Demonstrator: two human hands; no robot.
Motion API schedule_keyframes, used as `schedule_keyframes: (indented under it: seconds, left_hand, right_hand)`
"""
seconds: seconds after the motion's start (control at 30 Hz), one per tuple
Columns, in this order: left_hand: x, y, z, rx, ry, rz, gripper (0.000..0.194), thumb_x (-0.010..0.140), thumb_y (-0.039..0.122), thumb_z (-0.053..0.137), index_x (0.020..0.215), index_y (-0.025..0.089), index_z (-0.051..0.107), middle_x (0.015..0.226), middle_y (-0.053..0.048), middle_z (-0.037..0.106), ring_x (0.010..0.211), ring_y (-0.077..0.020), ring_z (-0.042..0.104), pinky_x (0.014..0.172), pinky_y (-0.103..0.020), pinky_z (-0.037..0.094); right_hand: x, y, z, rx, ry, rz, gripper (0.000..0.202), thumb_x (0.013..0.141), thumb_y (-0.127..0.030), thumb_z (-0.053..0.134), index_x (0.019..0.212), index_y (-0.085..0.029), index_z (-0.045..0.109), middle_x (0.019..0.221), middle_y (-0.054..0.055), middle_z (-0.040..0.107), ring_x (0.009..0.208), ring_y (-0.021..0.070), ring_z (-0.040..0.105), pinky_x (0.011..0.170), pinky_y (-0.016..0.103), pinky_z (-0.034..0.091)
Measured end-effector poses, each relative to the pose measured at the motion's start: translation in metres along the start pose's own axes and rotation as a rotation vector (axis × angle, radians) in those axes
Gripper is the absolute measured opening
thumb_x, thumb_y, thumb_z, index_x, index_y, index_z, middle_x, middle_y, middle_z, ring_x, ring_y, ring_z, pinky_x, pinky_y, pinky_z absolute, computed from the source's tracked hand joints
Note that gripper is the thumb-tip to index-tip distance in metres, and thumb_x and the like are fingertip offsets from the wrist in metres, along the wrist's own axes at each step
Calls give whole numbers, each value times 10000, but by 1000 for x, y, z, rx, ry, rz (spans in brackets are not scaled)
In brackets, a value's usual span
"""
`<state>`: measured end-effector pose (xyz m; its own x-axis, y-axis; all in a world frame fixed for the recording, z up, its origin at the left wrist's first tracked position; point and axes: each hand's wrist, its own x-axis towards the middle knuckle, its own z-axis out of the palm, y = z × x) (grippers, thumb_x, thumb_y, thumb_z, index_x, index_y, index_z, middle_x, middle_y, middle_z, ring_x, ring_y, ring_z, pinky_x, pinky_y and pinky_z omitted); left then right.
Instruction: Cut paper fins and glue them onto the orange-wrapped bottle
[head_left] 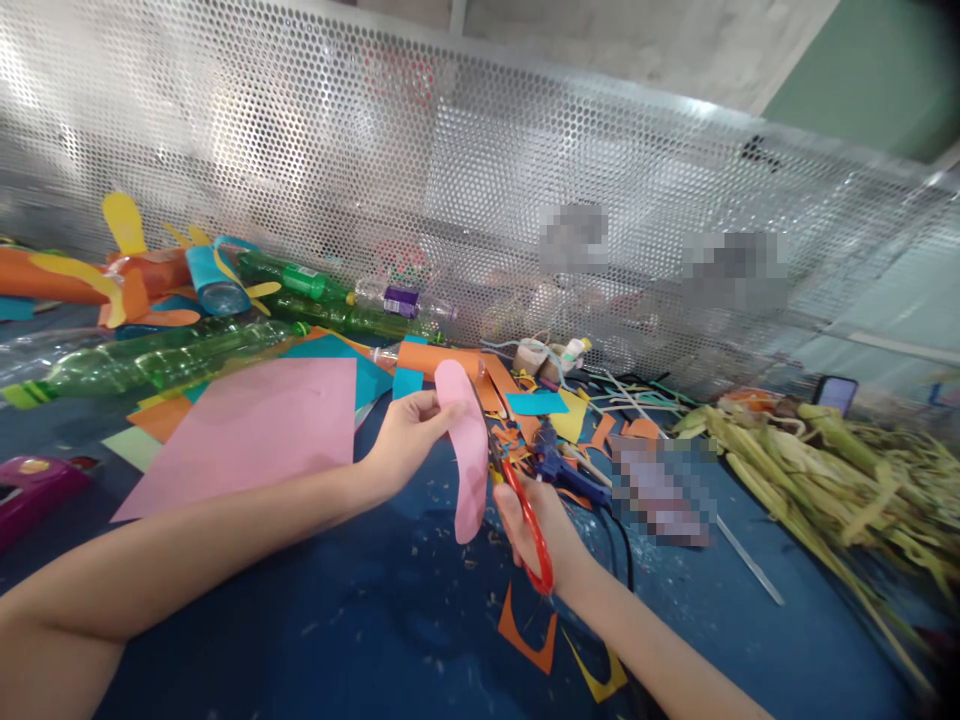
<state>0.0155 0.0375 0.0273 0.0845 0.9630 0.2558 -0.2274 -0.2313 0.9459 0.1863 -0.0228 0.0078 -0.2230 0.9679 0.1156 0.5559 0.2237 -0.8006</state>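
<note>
Mid-cut on the pink paper shape (465, 455). My left hand (405, 440) pinches its upper end between thumb and fingers, holding it upright above the blue table (360, 610). My right hand (536, 530) is clenched through the red-handled scissors (517, 495); the blades run up along the shape's right edge, tips near its top. Looks like I'm trimming the outline of a rounded, petal-like piece.

Relative to the shape:
- big pink sheet (247, 425) just to its left, flat on the table
- blue glue gun (562, 470) just to its right, behind the scissors
- orange and yellow offcuts (529, 630) below it, near my right wrist
- green plastic bottles (150, 365) well to its left, farther back
- pile of dried green leaves (825, 470) well off to its right
- perforated metal screen (480, 180) behind everything

My read on the next move: rotate the shape with the left hand so the curve feeds into the blades, short snips, keep thumb clear of the cut line.
</note>
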Motion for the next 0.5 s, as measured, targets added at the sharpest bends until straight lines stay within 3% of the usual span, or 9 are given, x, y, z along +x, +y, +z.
schedule_keyframes:
  seconds: [0.3,0.5]
  left_hand:
    - [3,-4,-1,26,-3,25,206,735,341,628,741,135,637,704,1,634,616,-107,533,581,-215,399]
    - [5,-4,-2,14,-41,25,191,737,324,632,796,146,665,774,-18,674,701,-140,585,655,-242,445]
  right_hand:
    - [1,0,-2,43,-21,134,390,781,-546,471,589,-221,375,419,-61,379,270,119,459,268,210,336]
    - [0,-8,-6,51,-63,29,457,835,-585,302,590,-214,409,418,-18,456,358,148,520,391,254,421]
